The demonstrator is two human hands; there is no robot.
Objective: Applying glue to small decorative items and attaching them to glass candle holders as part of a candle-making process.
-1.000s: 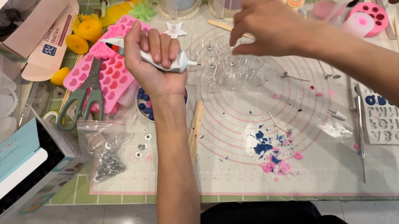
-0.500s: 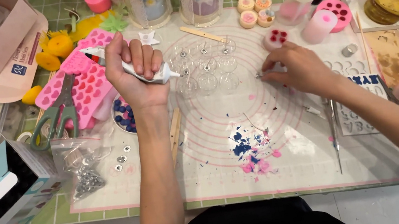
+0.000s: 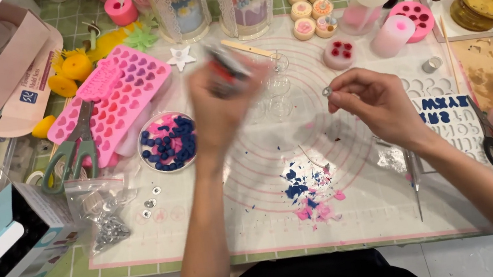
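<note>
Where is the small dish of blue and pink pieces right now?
In the head view, the round dish sits left of centre on the white mat, just left of the left hand and right of the pink heart mould.

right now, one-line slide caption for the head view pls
Left hand grips a blurred tube while right hand pinches a small metal piece above the craft mat.
</note>
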